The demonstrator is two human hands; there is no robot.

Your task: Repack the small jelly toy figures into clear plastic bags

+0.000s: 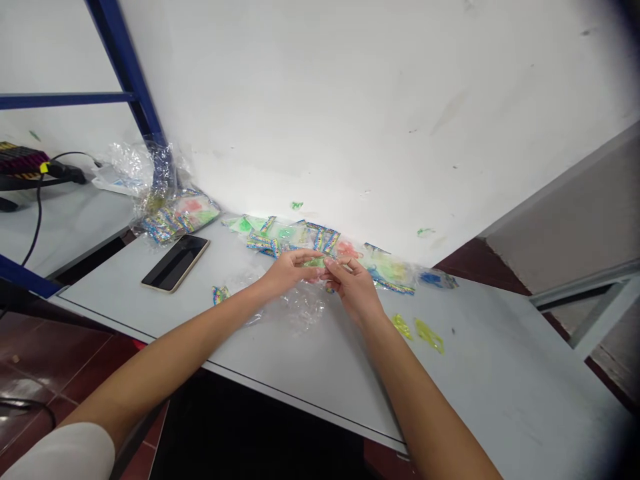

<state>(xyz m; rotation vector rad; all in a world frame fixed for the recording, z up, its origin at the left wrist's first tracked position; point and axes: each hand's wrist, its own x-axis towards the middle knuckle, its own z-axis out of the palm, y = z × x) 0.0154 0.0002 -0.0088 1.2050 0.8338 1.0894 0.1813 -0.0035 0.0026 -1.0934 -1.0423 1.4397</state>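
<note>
Over the middle of the grey table, my left hand [291, 272] and my right hand [351, 283] meet, fingers pinched. Between them is a small translucent green piece [315, 262], partly hidden by the fingers; its exact kind does not show. Crumpled clear plastic wrap [300, 310] lies beneath my hands. Just behind them stretches a row of small clear packets with blue patterned strips, among them a packet with green contents [285, 232] and one with red contents [349, 249]. To the right of my right hand lie two loose yellow-green pieces [429, 335].
A dark-screened phone [176, 263] lies on the table's left part. Behind it are a heap of plastic-wrapped packets [175, 217] and a blue metal frame post [130, 60]. The white wall [350, 120] borders the far edge. At right stands a grey metal frame [605, 313].
</note>
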